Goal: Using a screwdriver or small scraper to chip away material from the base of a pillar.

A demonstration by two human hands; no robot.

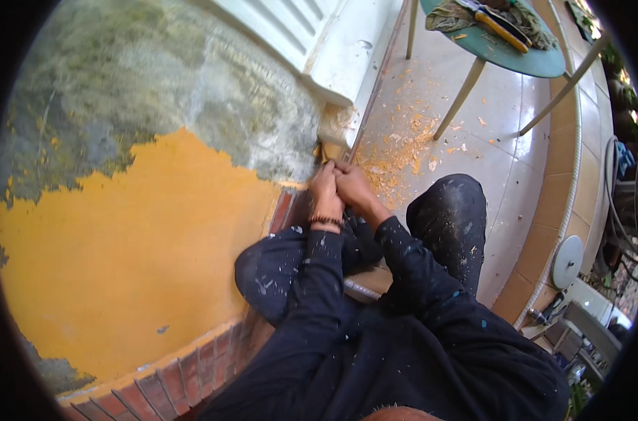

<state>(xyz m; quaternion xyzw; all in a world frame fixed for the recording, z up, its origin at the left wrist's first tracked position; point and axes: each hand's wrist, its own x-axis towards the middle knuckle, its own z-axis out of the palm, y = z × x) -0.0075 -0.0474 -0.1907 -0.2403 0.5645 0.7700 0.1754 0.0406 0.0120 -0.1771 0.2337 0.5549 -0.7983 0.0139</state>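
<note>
My left hand, with a beaded bracelet at the wrist, is closed low against the wall corner. My right hand presses beside it, and the fingers of both meet. A thin hand tool juts from between the fingertips; its grip is hidden, and its exact kind is unclear. It reaches the base of a white moulded door surround, where a yellow patch shows. To the left, yellow paint covers the lower wall with a ragged edge, and bare grey plaster shows above it.
Orange and pale paint flakes litter the tiled floor. A teal-topped stool holds a crumpled cloth and a yellow-and-black handled tool. Red brick skirting runs along the wall. A grey disc lies by the ledge.
</note>
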